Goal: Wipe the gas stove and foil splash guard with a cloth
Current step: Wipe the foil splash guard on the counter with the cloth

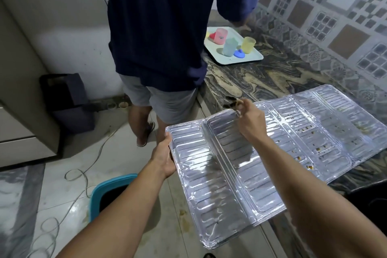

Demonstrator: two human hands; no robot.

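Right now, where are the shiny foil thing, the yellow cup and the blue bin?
foil splash guard [209, 195]: head view, ribbed left panel.
yellow cup [248, 45]: head view, side wall.
blue bin [100, 189]: head view, rim.

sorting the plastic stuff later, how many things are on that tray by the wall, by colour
On the tray:
pink cup: 1
pale green cup: 1
yellow cup: 1
red lid: 1
blue lid: 1
Total: 5. A yellow bit shows at the tray's far left, partly hidden by the other person's shirt; not counted.
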